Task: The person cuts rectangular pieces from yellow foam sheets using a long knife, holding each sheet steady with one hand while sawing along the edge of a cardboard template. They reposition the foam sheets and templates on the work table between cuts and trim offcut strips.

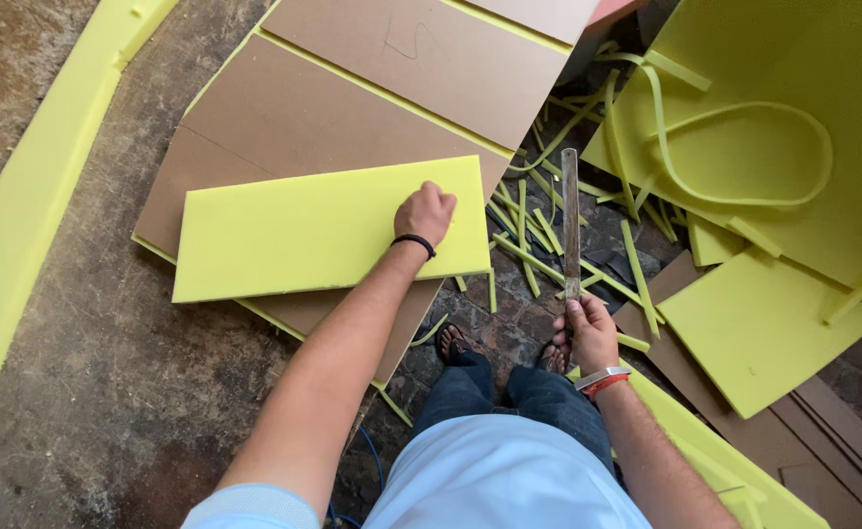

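Stone floor: left hand (426,213) presses foam sheet (323,230) near its edge

Foam sheet (323,227): plain yellow-green. Boards (353,108) beneath: flat brown with yellow edges. Offcut strips (549,245): same yellow-green. Blade (570,220): dull grey. Floor (88,353): mottled brown-grey. Wristband (414,243): black. Jeans (509,397): dark blue. Shirt (500,480): pale blue

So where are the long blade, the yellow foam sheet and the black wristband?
long blade (570,220), head view, middle of the flat metal strip.
yellow foam sheet (304,230), head view, centre of its top face.
black wristband (414,243), head view, band on left wrist.
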